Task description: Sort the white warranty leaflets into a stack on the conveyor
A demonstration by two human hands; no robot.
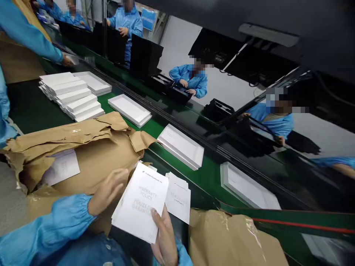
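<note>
My right hand (pixel 165 232) grips a stack of white warranty leaflets (pixel 148 203), thumb on the top sheet and fingers underneath. The top one reads "Warranty Policy". My left hand (pixel 109 190) is open at the stack's left side, fingers stretched out; whether they touch the paper edges I cannot tell. Just behind the stack lie white manual booklets (pixel 179 201), partly covered by it. Left of them a torn brown paper parcel (pixel 102 159) lies open, with a printed white sheet (pixel 65 166) showing inside.
Shallow white box trays (pixel 181 146) sit spaced along a green conveyor belt (pixel 212 184). Many more white boxes (pixel 72 92) are piled at the back left. Another brown parcel (pixel 233 236) stands at front right. A co-worker's arm (pixel 36 37) reaches in at upper left; several people work across the line.
</note>
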